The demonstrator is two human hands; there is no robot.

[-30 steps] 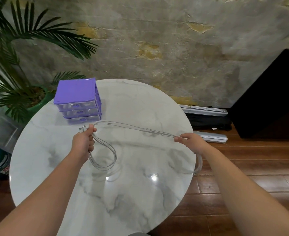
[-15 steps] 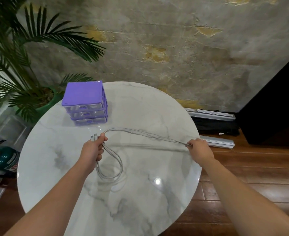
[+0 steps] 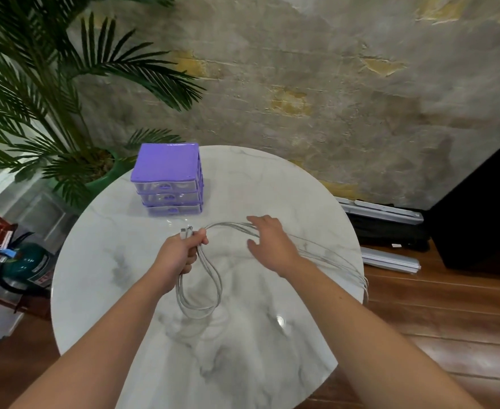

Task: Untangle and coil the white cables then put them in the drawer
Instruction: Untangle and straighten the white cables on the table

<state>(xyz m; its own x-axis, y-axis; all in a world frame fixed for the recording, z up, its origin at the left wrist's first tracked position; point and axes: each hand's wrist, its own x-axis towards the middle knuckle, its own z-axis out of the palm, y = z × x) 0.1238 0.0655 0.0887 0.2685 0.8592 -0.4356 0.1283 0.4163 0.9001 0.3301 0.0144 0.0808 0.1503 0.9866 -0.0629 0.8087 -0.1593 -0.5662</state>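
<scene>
Several thin white cables point(image 3: 201, 278) with a smooth, glossy skin hang in a long teardrop loop over a round, polished marble table point(image 3: 110, 261). A small purple plastic drawer unit point(image 3: 167, 178) with three clear fronts, all pushed in, stands toward the table's far side. Behind are a rough, patchy plaster wall, a potted palm point(image 3: 51, 98) and a dark wooden floor. The left hand point(image 3: 180, 252) clenches the bundle, plug ends poking above its fist. The right hand point(image 3: 268, 243) hovers with fingers spread and relaxed over the strands trailing toward the table's right edge.
</scene>
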